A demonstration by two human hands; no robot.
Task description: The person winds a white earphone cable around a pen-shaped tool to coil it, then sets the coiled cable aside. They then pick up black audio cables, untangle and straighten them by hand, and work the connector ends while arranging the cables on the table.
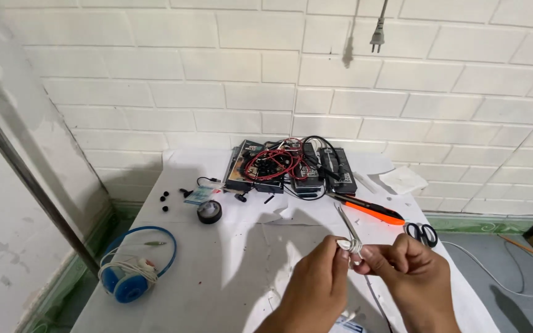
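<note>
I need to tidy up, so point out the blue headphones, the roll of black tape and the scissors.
blue headphones (132, 287): head view, ear cup.
roll of black tape (209, 211): head view, top face.
scissors (421, 234): head view, black handles.

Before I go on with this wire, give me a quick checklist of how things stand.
1. Left hand pinches white wire coil: ok.
2. Right hand grips the coil too: ok.
3. Scissors lie beside the right hand: ok.
4. Orange knife blade out or in: cannot tell.
5. Black tape roll on the table, apart from the hands: ok.
6. Wire end loose or tied: cannot tell.
</note>
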